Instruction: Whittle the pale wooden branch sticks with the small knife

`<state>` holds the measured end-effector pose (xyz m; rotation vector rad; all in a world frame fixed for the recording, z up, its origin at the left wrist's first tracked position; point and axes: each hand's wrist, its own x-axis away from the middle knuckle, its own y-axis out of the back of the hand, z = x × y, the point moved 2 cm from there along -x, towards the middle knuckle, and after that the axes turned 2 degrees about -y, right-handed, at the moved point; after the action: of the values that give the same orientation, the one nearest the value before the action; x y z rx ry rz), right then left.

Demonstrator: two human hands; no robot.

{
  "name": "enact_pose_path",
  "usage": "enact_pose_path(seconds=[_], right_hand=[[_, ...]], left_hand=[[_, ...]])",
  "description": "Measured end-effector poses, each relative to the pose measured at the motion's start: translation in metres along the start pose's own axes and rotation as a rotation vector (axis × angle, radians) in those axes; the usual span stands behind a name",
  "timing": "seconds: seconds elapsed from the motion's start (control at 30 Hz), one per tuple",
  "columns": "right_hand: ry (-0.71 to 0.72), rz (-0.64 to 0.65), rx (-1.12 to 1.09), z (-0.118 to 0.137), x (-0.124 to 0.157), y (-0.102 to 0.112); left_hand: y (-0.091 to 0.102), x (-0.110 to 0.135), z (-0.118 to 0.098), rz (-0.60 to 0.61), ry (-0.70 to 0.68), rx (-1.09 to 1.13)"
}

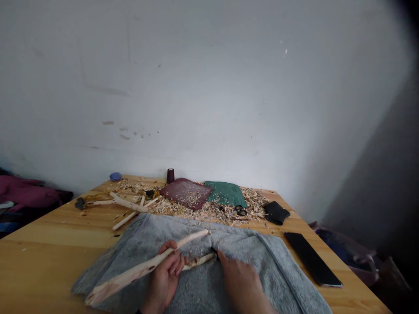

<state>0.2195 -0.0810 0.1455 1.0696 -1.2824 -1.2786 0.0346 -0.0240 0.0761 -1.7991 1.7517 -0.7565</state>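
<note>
My left hand (166,270) is wrapped round a peeled, forked wooden branch (131,274). The branch's thick end points to the lower left, and its longer prong reaches up and right past my fingers. A shorter prong, with brown patches of bark, runs right to my right hand (242,279). That hand is closed on a small black tool (214,250) at the prong's tip, index finger along it; most of the tool is hidden, so its kind is unclear. Under both hands lies a grey towel-like cloth (196,231).
Wood shavings (255,200) cover the table's back around a maroon cloth (186,192), a green cloth (225,193) and scissors (241,210). Peeled sticks (127,203) lie left. A thread spool (170,175) stands by the wall. A black cloth piece (276,213) and phone (312,258) lie right.
</note>
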Motion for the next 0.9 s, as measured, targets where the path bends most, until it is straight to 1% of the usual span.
enact_pose_path(seconds=[0.1, 0.23, 0.3, 0.33, 0.4, 0.43, 0.47, 0.6, 0.73, 0.9], right_hand=[[-0.028, 0.087, 0.050, 0.009, -0.001, -0.010], [-0.029, 0.020, 0.027, 0.008, 0.001, -0.032], [-0.032, -0.004, 0.023, 0.000, 0.001, -0.038], [-0.019, 0.010, 0.013, -0.005, 0.001, -0.039], [0.017, 0.087, -0.046, -0.016, 0.000, -0.037], [0.017, 0.105, -0.094, -0.023, 0.000, -0.034], [-0.014, 0.124, -0.126, -0.029, 0.000, -0.031], [-0.018, 0.126, -0.185, -0.048, 0.005, -0.025], [-0.055, 0.155, -0.149, -0.054, 0.009, -0.028], [-0.049, 0.165, -0.157, -0.053, 0.010, -0.033]], left_hand=[[-0.003, 0.003, 0.000, 0.034, -0.010, -0.034], [-0.001, 0.013, 0.003, 0.127, -0.065, -0.114], [0.002, 0.018, 0.005, 0.164, -0.066, -0.149], [0.003, 0.020, 0.006, 0.171, -0.056, -0.152], [0.004, 0.020, 0.005, 0.153, -0.048, -0.123], [0.004, 0.019, 0.005, 0.132, -0.049, -0.096], [0.004, 0.016, 0.003, 0.101, -0.052, -0.066], [0.004, 0.007, 0.001, -0.035, -0.021, 0.039], [0.005, 0.003, 0.001, -0.070, -0.006, 0.055], [0.008, 0.004, 0.001, -0.100, 0.026, 0.078]])
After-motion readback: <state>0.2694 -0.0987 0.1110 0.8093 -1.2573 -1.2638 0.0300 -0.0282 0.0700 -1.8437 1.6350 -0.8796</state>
